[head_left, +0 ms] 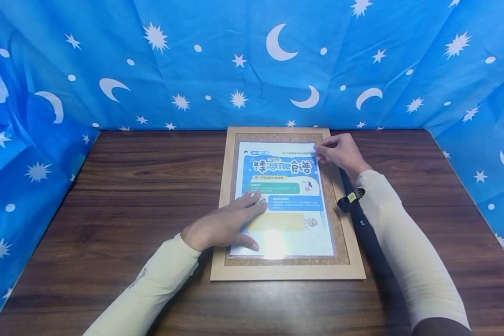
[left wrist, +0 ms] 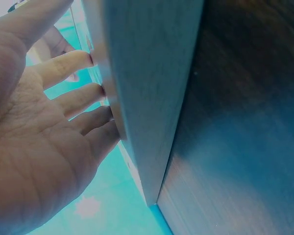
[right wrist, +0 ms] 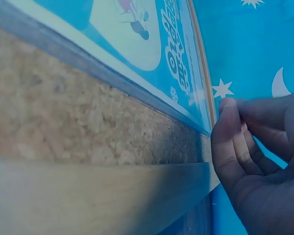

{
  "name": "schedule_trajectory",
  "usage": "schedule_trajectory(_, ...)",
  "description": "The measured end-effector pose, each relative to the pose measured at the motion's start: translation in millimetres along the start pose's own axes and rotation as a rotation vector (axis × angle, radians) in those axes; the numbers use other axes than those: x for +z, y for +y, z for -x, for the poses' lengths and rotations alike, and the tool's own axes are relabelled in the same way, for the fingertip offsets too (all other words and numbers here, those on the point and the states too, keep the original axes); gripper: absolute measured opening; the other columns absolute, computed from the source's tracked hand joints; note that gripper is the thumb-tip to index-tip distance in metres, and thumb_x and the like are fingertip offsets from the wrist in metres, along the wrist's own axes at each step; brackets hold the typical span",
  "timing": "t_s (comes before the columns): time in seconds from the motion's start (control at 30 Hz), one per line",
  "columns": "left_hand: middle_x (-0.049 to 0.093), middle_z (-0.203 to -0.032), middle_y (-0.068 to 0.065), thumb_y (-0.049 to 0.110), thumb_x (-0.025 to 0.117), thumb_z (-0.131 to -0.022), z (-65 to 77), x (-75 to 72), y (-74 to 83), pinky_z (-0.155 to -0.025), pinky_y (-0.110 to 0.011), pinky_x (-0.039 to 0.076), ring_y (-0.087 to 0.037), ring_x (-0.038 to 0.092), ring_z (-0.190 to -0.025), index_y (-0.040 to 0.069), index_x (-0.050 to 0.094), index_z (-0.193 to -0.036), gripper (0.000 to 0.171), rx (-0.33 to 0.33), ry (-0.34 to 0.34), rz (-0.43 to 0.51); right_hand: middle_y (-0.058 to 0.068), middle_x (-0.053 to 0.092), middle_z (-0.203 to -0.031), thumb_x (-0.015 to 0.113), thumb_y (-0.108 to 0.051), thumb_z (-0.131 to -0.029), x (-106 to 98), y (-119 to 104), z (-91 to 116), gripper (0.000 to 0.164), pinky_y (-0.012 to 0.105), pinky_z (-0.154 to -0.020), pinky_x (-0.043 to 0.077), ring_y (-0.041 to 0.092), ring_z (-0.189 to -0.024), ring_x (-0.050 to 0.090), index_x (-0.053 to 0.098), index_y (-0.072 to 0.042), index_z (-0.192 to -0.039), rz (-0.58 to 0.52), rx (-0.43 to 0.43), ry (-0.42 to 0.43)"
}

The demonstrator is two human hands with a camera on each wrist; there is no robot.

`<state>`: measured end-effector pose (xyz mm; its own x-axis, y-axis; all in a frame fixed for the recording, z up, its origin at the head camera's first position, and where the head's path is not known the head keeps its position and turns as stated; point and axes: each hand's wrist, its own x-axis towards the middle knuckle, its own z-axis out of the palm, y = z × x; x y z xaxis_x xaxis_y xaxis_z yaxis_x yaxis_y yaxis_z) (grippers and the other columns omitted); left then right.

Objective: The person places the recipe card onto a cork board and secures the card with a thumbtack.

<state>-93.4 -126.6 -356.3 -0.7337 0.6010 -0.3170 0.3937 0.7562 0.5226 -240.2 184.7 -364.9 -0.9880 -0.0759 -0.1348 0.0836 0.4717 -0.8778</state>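
Note:
A printed sheet (head_left: pixel 277 221) in a clear, glossy sleeve lies on a wood-framed cork board (head_left: pixel 287 272). My left hand (head_left: pixel 224 224) rests across the board's left side, fingers spread and nearly straight, fingertips on the sheet. In the left wrist view, the left fingers (left wrist: pixel 63 68) reach over the frame edge (left wrist: pixel 147 73). My right hand (head_left: pixel 340 151) is at the sheet's top right corner, thumb and index fingertip pinched together. Up close, the right hand (right wrist: pixel 259 152) shows those tips over the corner; I cannot tell what small thing is between them.
The board stands on a dark wood-grain table (head_left: pixel 130 186), near its far edge. Behind and on both sides hangs a blue cloth (head_left: pixel 218 60) with white moons and stars. A black wrist strap (head_left: pixel 351 199) circles the right wrist beside the frame.

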Motion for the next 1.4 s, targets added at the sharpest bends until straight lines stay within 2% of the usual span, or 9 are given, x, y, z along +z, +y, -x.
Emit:
schedule_trajectory(0.17, 0.011, -0.170, -0.006, 0.039, 0.084, -0.083, 0.0, 0.4, 0.7, -0.124, -0.047, 0.012, -0.025, 0.000, -0.156, 0.015, 0.033, -0.160, 0.095, -0.004, 0.000, -0.004, 0.017, 0.069, -0.105, 0.071, -0.015, -0.097, 2.8, 0.5, -6.2, 0.027, 0.023, -0.074, 0.060, 0.014, -0.079, 0.072, 0.072, 0.004, -0.114, -0.042, 0.024, -0.008)
schedule_trajectory(0.37, 0.011, -0.169, -0.006, 0.039, 0.084, -0.083, -0.3, 0.5, 0.8, -0.124, -0.046, 0.011, -0.025, 0.000, -0.156, 0.015, 0.033, -0.160, 0.095, -0.007, 0.000, -0.011, 0.016, 0.069, -0.107, 0.069, -0.013, -0.097, 4.6, -3.1, -14.2, 0.027, 0.023, -0.076, 0.059, 0.013, -0.079, 0.071, 0.071, 0.003, -0.119, -0.052, 0.075, -0.048)
schedule_trajectory(0.6, 0.010, -0.170, -0.005, 0.039, 0.083, -0.083, -0.2, 1.4, -0.2, -0.124, -0.046, 0.011, -0.023, -0.001, -0.156, 0.016, 0.032, -0.160, 0.095, -0.018, -0.007, 0.000, 0.016, 0.070, -0.106, 0.069, -0.010, -0.097, 5.8, -5.9, -23.0, 0.023, 0.025, -0.077, 0.060, 0.014, -0.080, 0.073, 0.069, 0.003, -0.117, -0.055, 0.144, -0.070)
schedule_trajectory(0.97, 0.009, -0.170, -0.005, 0.040, 0.083, -0.084, -0.8, 1.0, -1.2, -0.124, -0.046, 0.012, -0.024, -0.001, -0.156, 0.016, 0.032, -0.160, 0.095, -0.003, -0.005, 0.005, 0.012, 0.071, -0.096, 0.066, -0.003, -0.097, 5.3, -12.4, -37.0, 0.020, 0.026, -0.073, 0.060, 0.013, -0.075, 0.070, 0.069, 0.006, -0.114, 0.033, 0.222, -0.141)
schedule_trajectory(1.4, 0.008, -0.170, -0.004, 0.041, 0.082, -0.084, -0.5, 0.6, -2.1, -0.124, -0.046, 0.010, -0.023, -0.002, -0.155, 0.016, 0.031, -0.160, 0.095, -0.001, -0.009, 0.020, 0.012, 0.068, -0.089, 0.064, -0.004, -0.096, 4.7, -22.3, -39.2, 0.017, 0.029, -0.075, 0.059, 0.020, -0.078, 0.066, 0.068, 0.007, -0.109, 0.110, 0.232, -0.201)
